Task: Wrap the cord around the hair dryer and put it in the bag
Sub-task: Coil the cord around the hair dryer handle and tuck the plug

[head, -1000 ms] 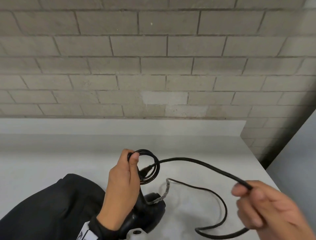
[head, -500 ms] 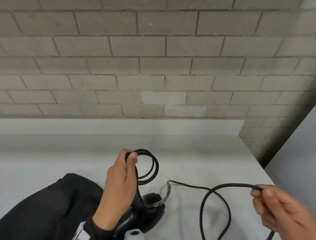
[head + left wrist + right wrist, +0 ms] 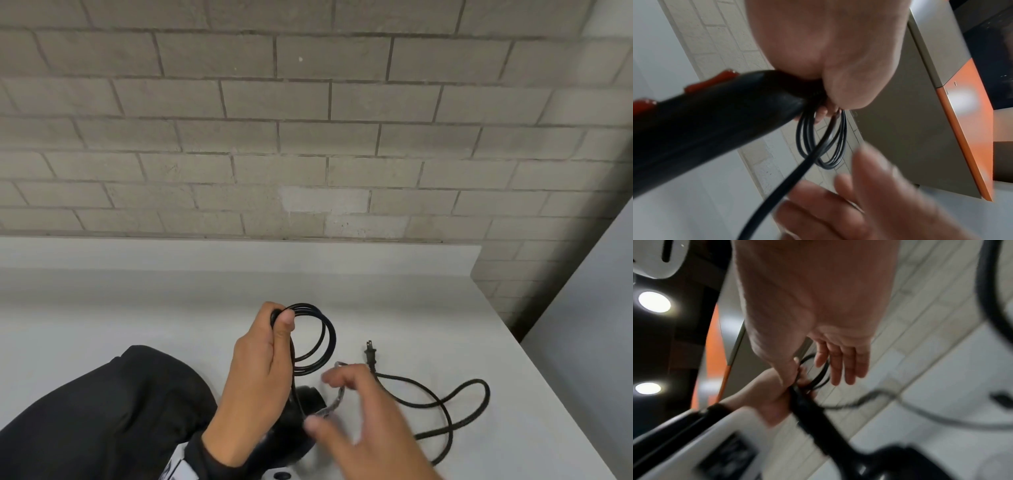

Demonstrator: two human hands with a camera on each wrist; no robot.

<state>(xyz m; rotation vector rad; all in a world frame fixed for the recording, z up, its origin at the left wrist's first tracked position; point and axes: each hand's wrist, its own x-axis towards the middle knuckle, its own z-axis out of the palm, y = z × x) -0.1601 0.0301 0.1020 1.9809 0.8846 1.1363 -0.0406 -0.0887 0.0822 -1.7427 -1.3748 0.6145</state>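
Observation:
My left hand (image 3: pixel 279 320) grips the black hair dryer (image 3: pixel 308 399) by its handle (image 3: pixel 715 121) and pinches several coiled loops of black cord (image 3: pixel 329 339) under the thumb at the top. The rest of the cord (image 3: pixel 445 404) lies loose on the white table (image 3: pixel 171 308), and its plug (image 3: pixel 371 356) points away from me. My right hand (image 3: pixel 342 407) is blurred just right of the dryer, its fingers (image 3: pixel 842 368) straight and spread near the loops (image 3: pixel 818 378), holding nothing. A strand of cord (image 3: pixel 789 183) runs down from the loops.
The black bag (image 3: pixel 102 411) lies flat on the table at the lower left, behind my left wrist. A grey brick wall (image 3: pixel 308 137) backs the table. The table's right edge (image 3: pixel 548 377) runs diagonally, with a pale panel beyond it.
My right hand has let go of the cord and swung left toward the dryer. The loose cord now lies on the table with its plug showing. My left hand has kept its grip.

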